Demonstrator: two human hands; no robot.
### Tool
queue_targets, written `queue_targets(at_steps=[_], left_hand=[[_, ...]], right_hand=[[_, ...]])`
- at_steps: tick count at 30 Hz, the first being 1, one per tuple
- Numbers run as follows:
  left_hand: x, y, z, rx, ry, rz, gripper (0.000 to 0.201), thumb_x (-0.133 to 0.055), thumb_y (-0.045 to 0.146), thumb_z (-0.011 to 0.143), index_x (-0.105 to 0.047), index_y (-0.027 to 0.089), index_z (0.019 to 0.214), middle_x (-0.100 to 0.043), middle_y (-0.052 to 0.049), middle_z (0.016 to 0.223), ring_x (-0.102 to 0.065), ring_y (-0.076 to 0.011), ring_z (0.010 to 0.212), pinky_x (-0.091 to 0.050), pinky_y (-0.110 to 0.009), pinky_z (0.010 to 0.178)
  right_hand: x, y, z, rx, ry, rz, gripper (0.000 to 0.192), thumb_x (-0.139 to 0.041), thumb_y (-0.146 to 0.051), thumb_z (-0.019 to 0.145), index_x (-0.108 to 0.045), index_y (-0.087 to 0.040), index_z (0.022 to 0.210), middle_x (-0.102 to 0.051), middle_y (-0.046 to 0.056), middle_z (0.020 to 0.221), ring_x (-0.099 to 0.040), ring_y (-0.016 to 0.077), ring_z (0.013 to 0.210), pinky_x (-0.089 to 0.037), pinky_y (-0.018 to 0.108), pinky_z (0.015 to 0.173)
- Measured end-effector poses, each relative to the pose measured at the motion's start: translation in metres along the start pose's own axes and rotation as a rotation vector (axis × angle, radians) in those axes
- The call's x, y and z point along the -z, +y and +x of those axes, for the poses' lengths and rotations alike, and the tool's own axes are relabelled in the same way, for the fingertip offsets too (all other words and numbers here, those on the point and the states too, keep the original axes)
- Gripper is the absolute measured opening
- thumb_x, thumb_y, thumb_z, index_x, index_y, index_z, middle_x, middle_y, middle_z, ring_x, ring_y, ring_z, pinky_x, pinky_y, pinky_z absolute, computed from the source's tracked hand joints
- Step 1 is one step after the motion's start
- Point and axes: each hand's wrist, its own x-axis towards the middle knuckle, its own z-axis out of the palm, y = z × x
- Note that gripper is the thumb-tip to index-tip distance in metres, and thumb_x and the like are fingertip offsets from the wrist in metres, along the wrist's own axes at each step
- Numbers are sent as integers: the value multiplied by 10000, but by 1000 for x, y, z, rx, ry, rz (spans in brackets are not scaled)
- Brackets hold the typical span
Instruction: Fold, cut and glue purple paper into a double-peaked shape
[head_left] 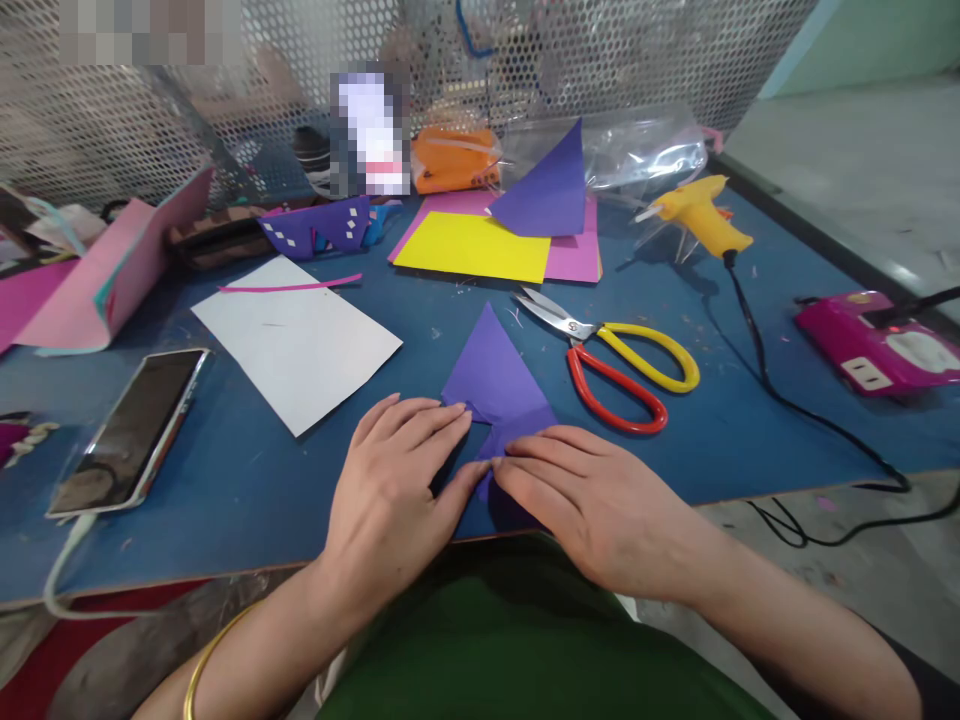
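Note:
A folded piece of purple paper (493, 365) lies on the blue table near its front edge, its point facing away from me. My left hand (401, 465) holds down its left side with the fingertips, the thumb reaching to the lower fold. My right hand (592, 490) presses on the lower right part, fingers close together, pinching the fold near my left thumb. Part of the fold is hidden under my fingers. Just right of the paper rest scissors (581, 330) with one yellow and one red handle, blades apart.
White paper (300, 350) and a phone (131, 430) lie left. Behind are yellow paper (472, 245), another purple piece (551, 195) and a purple mask-like shape (319, 228). A yellow glue gun (701, 215) stands right; its cord runs past a pink power box (885, 345). Perforated mesh (262, 80) borders the back.

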Motion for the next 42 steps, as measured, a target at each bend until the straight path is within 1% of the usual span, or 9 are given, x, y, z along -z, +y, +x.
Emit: queue_targets(at_steps=[10, 13, 16, 19, 22, 25, 29, 34, 42], left_hand=[[-2, 6, -2, 91, 10, -24, 272, -598, 311, 957, -723, 215, 1180, -760, -67, 1158, -650, -273, 1125, -415, -579, 1106], [-2, 5, -1, 80, 2, -45, 284, -624, 293, 943, -722, 174, 1182, -754, -85, 1157, -647, -271, 1121, -393, -580, 1120], [-3, 4, -2, 74, 2, -58, 292, -667, 292, 917, -720, 178, 1180, -751, -77, 1164, -645, -270, 1121, -385, -586, 1123], [-4, 3, -2, 69, 1, -61, 305, -681, 296, 907, -712, 184, 1188, -746, -72, 1175, -643, -272, 1123, -386, -593, 1122], [-4, 3, -3, 58, 4, -61, 306, -673, 301, 911, -706, 186, 1193, -746, -70, 1175, -646, -277, 1117, -387, -601, 1116], [-4, 2, -4, 55, 9, -61, 302, -657, 301, 919, -702, 184, 1193, -747, -66, 1177, -644, -281, 1122, -384, -598, 1116], [-5, 2, -6, 55, 21, -70, 287, -629, 291, 933, -700, 177, 1186, -751, -60, 1171, -640, -281, 1128, -368, -604, 1126], [-5, 3, -6, 55, 16, -89, 284, -618, 295, 937, -695, 187, 1187, -746, -52, 1182, -636, -281, 1128, -356, -615, 1131], [-7, 2, -7, 59, 30, -112, 261, -592, 259, 945, -698, 192, 1175, -745, -37, 1188, -628, -273, 1141, -334, -614, 1149]], right_hand=[[2, -1, -2, -35, 0, 23, 305, -416, -81, 986, -660, -64, 1169, -757, 134, 1109, -676, 256, 1067, -540, 408, 952], [5, -1, -4, -152, 73, 138, 322, -423, -53, 952, -638, -81, 1191, -751, 136, 1131, -673, 241, 1113, -552, 401, 954], [10, -4, -5, -353, 166, 237, 337, -435, -39, 941, -608, -120, 1218, -750, 101, 1127, -685, 190, 1087, -564, 348, 930], [21, -7, -3, -448, 175, 233, 312, -459, -53, 959, -591, -132, 1230, -749, 80, 1128, -683, 164, 1081, -560, 318, 931], [30, -12, 1, -396, 65, 163, 311, -454, -68, 969, -606, -115, 1236, -746, 88, 1148, -674, 192, 1107, -564, 356, 942], [26, -18, 5, -320, -24, 84, 347, -435, -51, 966, -615, -82, 1262, -738, 108, 1190, -657, 231, 1158, -565, 401, 965], [13, -30, 5, -272, -20, 5, 416, -422, -17, 954, -548, -16, 1351, -674, 156, 1324, -580, 257, 1287, -518, 436, 1054], [17, -43, 4, -278, -15, 4, 614, -460, 13, 917, -309, 23, 1513, -481, 195, 1534, -382, 220, 1466, -424, 397, 1154], [-4, -47, 0, -257, -4, 13, 734, -454, 51, 877, -174, 42, 1556, -327, 266, 1605, -303, 283, 1509, -458, 462, 1113]])
